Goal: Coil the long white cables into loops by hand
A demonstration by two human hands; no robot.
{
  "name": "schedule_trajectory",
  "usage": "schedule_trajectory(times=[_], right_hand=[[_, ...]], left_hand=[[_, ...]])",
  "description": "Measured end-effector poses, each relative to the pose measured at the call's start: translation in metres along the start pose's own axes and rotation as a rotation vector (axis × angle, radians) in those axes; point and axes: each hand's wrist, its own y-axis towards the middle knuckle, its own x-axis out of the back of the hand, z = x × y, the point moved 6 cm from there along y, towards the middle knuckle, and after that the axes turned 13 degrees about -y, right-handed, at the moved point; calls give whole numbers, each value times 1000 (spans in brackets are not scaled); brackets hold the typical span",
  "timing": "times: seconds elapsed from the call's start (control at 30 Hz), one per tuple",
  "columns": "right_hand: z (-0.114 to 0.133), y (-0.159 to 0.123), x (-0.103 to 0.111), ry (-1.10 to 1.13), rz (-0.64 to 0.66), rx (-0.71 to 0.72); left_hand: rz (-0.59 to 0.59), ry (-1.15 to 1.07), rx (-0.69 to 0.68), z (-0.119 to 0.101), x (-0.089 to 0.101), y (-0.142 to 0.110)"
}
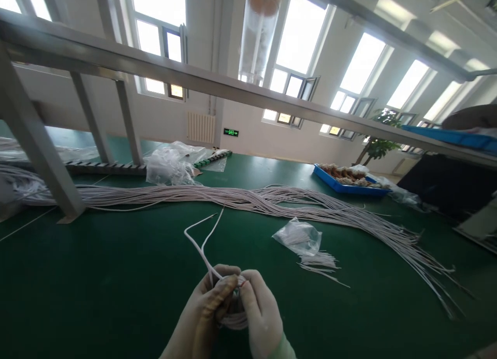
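Both my hands wear pale gloves and meet at the bottom middle of the view, above the green table. Pinched in my left hand (212,299) is a small coil of white cable (235,321). Two loose cable ends (200,247) stick up and away from the coil past the left fingers. My right hand (262,307) grips the coil's other side, its thumb and fingers closed near a small reddish spot on the cable. The glove fingers hide part of the coil.
A long bundle of white cables (233,197) runs across the green table (116,276). To the right lie a clear plastic bag (298,237) and short cable pieces (320,263). Farther back are crumpled plastic (169,164), a blue tray (345,189) and a metal frame (50,136).
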Motion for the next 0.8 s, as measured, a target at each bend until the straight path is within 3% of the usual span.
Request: schedule_trajectory(times=[0.13,0.2,0.3,0.47,0.63,0.7,0.8], right_hand=[[8,-3,6,-96,217,-5],[5,-6,9,-150,235,-18],[-11,-4,15,-106,58,-58],[-41,10,18,45,-164,-126],[-59,17,23,106,-245,-138],[-65,17,23,138,-258,-147],[-70,17,20,203,-268,-153]], left_hand=[[-26,82,19,-2,3,7],[-44,153,78,0,-2,9],[-140,320,71,-2,-9,10],[-514,877,-359,-29,-17,-7],[-371,1068,-401,-14,-38,-17],[-377,1091,-432,-10,-41,-18],[-445,867,-381,-3,-27,-11]])
